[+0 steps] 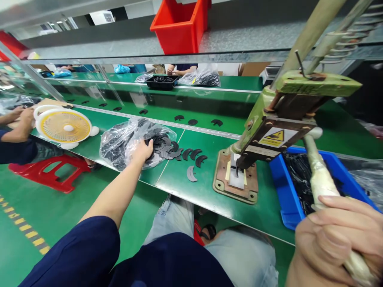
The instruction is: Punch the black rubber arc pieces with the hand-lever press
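Observation:
My right hand (338, 239) is wrapped around the pale, tape-covered lever (323, 179) of a green hand press (277, 119). On the press's base plate (220, 175), a small light metal block (237, 180) lies beneath the ram. My left hand (143, 150) reaches to the mouth of a clear plastic bag (115, 145), its fingers closed on a black crescent-shaped piece at the pile; the fingertips are partly hidden. Many black and grey crescent-shaped pieces (166, 148) spill from the bag. Several lie apart toward the press, with a grey crescent-shaped piece (191, 174) nearest me.
A blue bin (279, 187) of dark parts stands right of the press. Black pieces (193, 122) lie spaced along a green strip behind the bench. A white-yellow fan (67, 126) sits at left, beside another person's hands (25, 115). Overhead, a shelf holds a red bin (179, 30).

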Demonstrator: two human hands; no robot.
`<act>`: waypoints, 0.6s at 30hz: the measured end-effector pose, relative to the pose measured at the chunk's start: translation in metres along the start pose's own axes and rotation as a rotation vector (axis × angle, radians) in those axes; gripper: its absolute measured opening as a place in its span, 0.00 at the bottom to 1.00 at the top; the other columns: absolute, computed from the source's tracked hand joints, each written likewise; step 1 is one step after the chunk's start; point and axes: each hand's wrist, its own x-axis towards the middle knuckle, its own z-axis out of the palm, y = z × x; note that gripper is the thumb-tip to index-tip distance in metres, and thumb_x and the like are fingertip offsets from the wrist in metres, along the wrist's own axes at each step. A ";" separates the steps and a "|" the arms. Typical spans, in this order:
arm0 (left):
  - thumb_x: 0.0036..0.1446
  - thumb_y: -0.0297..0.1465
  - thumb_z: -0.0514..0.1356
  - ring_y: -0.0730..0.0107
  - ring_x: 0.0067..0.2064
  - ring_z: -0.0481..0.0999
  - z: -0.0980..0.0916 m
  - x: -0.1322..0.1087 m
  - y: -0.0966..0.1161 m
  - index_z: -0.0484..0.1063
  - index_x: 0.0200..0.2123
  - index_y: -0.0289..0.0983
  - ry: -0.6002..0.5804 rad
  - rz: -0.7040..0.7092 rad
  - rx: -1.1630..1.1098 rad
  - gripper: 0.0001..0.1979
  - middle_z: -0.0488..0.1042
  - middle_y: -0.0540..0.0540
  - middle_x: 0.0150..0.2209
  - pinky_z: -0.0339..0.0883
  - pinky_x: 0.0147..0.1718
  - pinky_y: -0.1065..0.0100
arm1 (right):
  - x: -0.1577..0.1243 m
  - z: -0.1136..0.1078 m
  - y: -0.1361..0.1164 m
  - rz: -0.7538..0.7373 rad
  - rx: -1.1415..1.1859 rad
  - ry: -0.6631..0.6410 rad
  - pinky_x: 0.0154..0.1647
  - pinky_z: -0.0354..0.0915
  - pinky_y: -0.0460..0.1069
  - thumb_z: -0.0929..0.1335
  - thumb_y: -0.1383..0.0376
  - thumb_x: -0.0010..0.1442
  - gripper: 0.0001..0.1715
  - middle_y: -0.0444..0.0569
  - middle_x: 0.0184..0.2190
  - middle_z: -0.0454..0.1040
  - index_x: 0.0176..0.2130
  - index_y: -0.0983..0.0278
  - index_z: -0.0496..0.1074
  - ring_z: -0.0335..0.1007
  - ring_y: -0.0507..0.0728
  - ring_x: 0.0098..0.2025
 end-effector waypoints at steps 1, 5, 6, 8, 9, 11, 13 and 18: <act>0.70 0.58 0.48 0.25 0.68 0.70 0.004 -0.008 0.005 0.63 0.74 0.33 0.027 0.044 -0.002 0.43 0.68 0.21 0.70 0.60 0.65 0.30 | 0.002 0.002 0.002 -0.104 0.063 0.050 0.35 0.65 0.63 0.72 0.39 0.56 0.39 0.43 0.13 0.60 0.17 0.58 0.50 0.67 0.59 0.22; 0.71 0.55 0.51 0.31 0.72 0.62 0.023 -0.046 0.033 0.69 0.70 0.36 0.135 0.204 0.017 0.37 0.68 0.25 0.70 0.57 0.67 0.29 | 0.005 0.005 0.005 -0.230 0.168 0.081 0.32 0.66 0.60 0.74 0.47 0.57 0.37 0.42 0.11 0.59 0.16 0.58 0.52 0.67 0.58 0.19; 0.71 0.54 0.52 0.32 0.73 0.61 0.028 -0.055 0.041 0.69 0.69 0.36 0.152 0.233 0.018 0.35 0.68 0.26 0.70 0.55 0.68 0.28 | 0.005 0.005 0.005 -0.232 0.173 0.085 0.31 0.66 0.60 0.75 0.47 0.57 0.36 0.42 0.11 0.58 0.15 0.58 0.53 0.67 0.58 0.19; 0.72 0.53 0.53 0.34 0.73 0.61 0.036 -0.071 0.057 0.69 0.69 0.37 0.162 0.277 0.009 0.34 0.69 0.27 0.69 0.51 0.69 0.26 | 0.005 0.005 0.003 -0.234 0.182 0.086 0.31 0.67 0.60 0.75 0.48 0.56 0.36 0.41 0.11 0.58 0.15 0.58 0.54 0.67 0.58 0.19; 0.72 0.53 0.53 0.34 0.73 0.61 0.040 -0.078 0.064 0.69 0.70 0.38 0.159 0.296 -0.002 0.34 0.70 0.27 0.69 0.50 0.69 0.26 | 0.005 0.004 0.002 -0.237 0.190 0.086 0.31 0.68 0.61 0.75 0.49 0.56 0.35 0.41 0.11 0.59 0.15 0.58 0.55 0.67 0.57 0.19; 0.72 0.53 0.54 0.35 0.72 0.62 0.046 -0.091 0.077 0.69 0.70 0.38 0.148 0.334 -0.026 0.34 0.70 0.27 0.69 0.48 0.70 0.25 | 0.005 0.003 0.001 -0.237 0.195 0.073 0.31 0.69 0.61 0.75 0.50 0.56 0.33 0.41 0.12 0.63 0.14 0.58 0.57 0.68 0.57 0.19; 0.72 0.53 0.54 0.35 0.73 0.62 0.052 -0.103 0.088 0.69 0.70 0.38 0.141 0.371 -0.050 0.34 0.70 0.28 0.69 0.46 0.71 0.25 | 0.005 0.002 0.001 -0.233 0.189 0.068 0.31 0.69 0.62 0.75 0.50 0.55 0.31 0.42 0.14 0.67 0.15 0.58 0.59 0.70 0.58 0.20; 0.72 0.53 0.54 0.35 0.78 0.54 0.064 -0.128 0.109 0.66 0.73 0.41 0.089 0.460 -0.088 0.35 0.66 0.31 0.74 0.39 0.73 0.23 | 0.006 0.002 0.008 -0.238 0.183 0.100 0.28 0.69 0.62 0.75 0.49 0.53 0.33 0.41 0.11 0.61 0.13 0.58 0.57 0.68 0.59 0.18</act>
